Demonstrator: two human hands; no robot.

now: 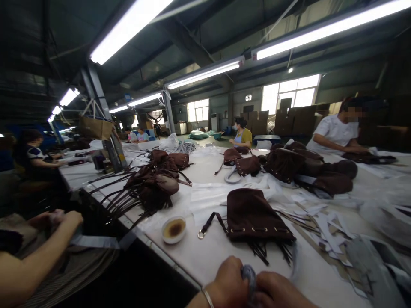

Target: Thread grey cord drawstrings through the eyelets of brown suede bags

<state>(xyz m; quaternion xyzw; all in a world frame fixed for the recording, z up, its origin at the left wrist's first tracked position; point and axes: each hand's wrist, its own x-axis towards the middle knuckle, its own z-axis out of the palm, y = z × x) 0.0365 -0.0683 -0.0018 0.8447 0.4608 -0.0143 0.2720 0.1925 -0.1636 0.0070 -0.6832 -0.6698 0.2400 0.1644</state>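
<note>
At the bottom of the head view, my left hand (pixel 228 280), with a bracelet on the wrist, is closed on a grey wrapped strip (pixel 249 276). My right hand (pixel 276 290) is close beside it, its fingers closed around the lower part of the same strip. Just beyond my hands lies a dark brown drawstring bag (pixel 253 214) with metal eyelets and fringe tassels. A short strap with a ring (pixel 205 229) reaches out to its left. A pale wrapped band (pixel 294 261) curves from the bag's right corner down towards my right hand.
A white bowl of brownish liquid (pixel 174 230) stands near the table edge. Brown bags are heaped at left (pixel 154 182) and right (pixel 295 164). Paper strips (pixel 330 231) and a grey device (pixel 375 269) lie right. A co-worker's arm (pixel 41 261) is at left; others work around the table.
</note>
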